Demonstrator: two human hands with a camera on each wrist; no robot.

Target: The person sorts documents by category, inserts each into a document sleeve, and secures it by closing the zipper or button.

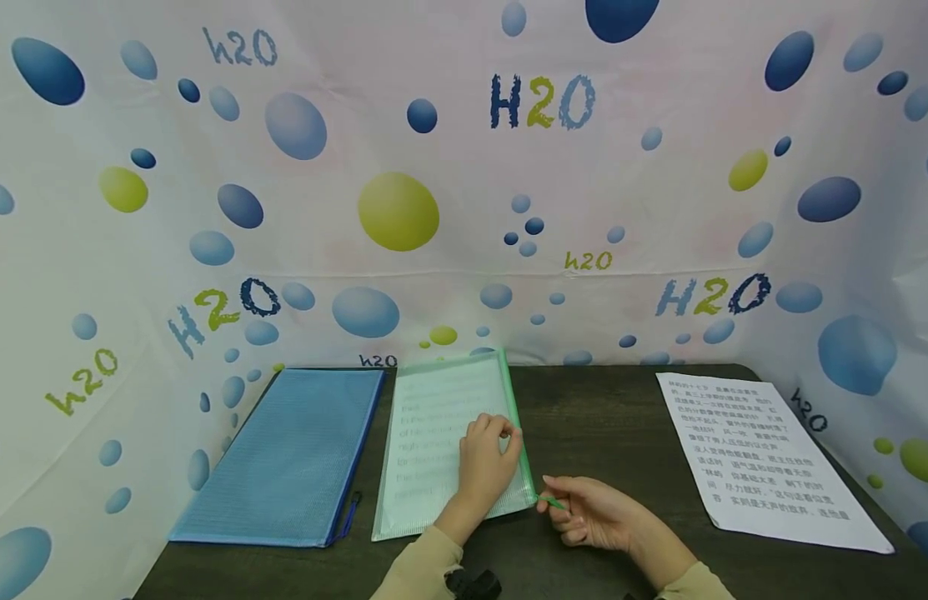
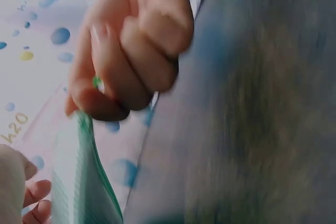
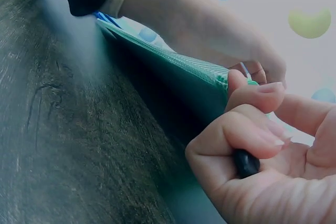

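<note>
A clear zip pouch (image 1: 422, 492) with green edging lies at centre, holding a sheet with lines of writing. My right hand (image 1: 594, 517) is at its near right corner, pinching the green zip pull (image 1: 551, 502). That hand's other fingers (image 3: 247, 135) are curled, a small black rounded thing (image 3: 245, 164) showing beneath them. My left hand (image 1: 489, 467) is over the pouch's right side, thumb and forefinger forming a ring at the green edge; I cannot tell whether they grip it. In the right wrist view, the pouch's near side stands raised over the dark tabletop.
A blue mesh zip pouch (image 1: 283, 458) lies left of the green-edged one, its zip pull (image 1: 351, 512) at the near right corner. On the right is a white printed sheet (image 1: 764, 467). A white backdrop (image 1: 464, 167) with coloured dots rises behind the dark table (image 1: 606, 417).
</note>
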